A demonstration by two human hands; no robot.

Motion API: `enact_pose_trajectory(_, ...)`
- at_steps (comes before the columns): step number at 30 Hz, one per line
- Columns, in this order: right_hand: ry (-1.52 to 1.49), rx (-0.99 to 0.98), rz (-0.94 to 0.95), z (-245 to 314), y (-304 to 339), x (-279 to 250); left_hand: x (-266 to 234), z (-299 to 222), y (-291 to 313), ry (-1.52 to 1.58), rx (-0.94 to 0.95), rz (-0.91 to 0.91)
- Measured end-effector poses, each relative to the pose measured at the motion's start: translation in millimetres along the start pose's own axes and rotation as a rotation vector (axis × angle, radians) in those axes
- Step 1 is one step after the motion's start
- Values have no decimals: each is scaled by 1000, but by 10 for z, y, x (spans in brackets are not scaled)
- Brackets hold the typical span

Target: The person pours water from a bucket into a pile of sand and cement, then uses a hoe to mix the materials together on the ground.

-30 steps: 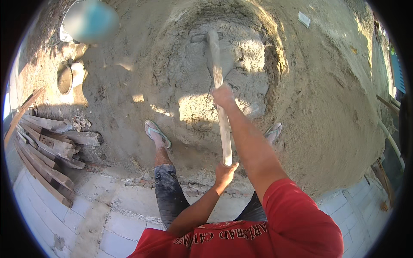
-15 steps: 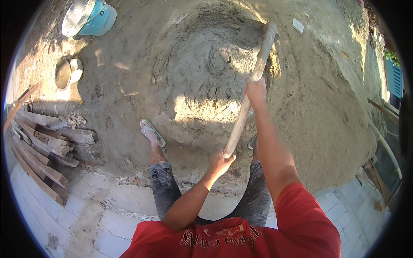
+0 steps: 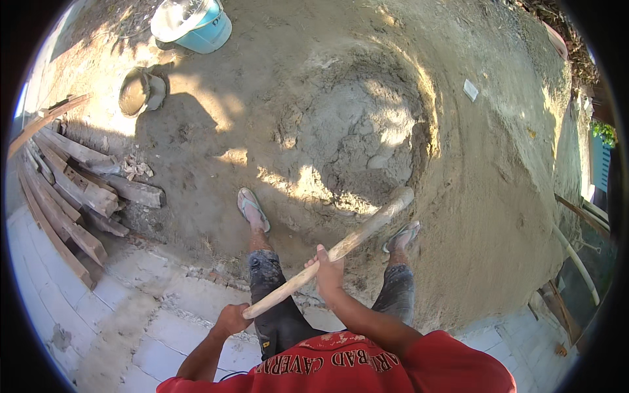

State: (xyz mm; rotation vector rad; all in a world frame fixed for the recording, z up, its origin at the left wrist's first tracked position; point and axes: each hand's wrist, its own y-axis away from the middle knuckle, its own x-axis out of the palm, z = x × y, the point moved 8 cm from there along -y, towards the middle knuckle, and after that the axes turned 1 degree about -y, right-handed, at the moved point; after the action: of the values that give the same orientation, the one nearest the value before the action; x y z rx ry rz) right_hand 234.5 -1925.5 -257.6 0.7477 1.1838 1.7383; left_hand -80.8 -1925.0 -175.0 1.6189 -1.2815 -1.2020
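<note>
A long, pale wooden tool handle slants across the front of my legs, its far end over the near edge of the wet mortar. No blade shows at that end, so I cannot tell the tool's kind. My left hand is closed round the near end, beside my left thigh. Farther up, my right hand grips the middle, with its thumb lying along the wood. Beyond the handle spreads a round bed of grey mortar, rough and lumpy, ringed by a low rim of sandy material.
At the far left stand a blue bucket and a smaller mud-stained pail. Old timber pieces are piled on the left. A sand heap slopes up on the right. My sandalled feet straddle the mortar's near side, and pale blocks lie behind me.
Both hands have drawn the handle back toward me and to the left. Its far end has come from the mortar's far right side to its near edge. The view has shifted slightly.
</note>
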Motion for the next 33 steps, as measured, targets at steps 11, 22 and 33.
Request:
enact_pose_trajectory(11, 408, -210, 43, 1370, -2206, 280, 531, -1733, -1635, 404, 57, -260)
enact_pose_trajectory(22, 903, -626, -236, 2590, -1712, -362, -24, -3268, -1684, 554, 339, -223)
enact_pose_trajectory(33, 2636, -539, -26, 1184, -122, 467, -1119, 12, -597, 503, 606, -147)
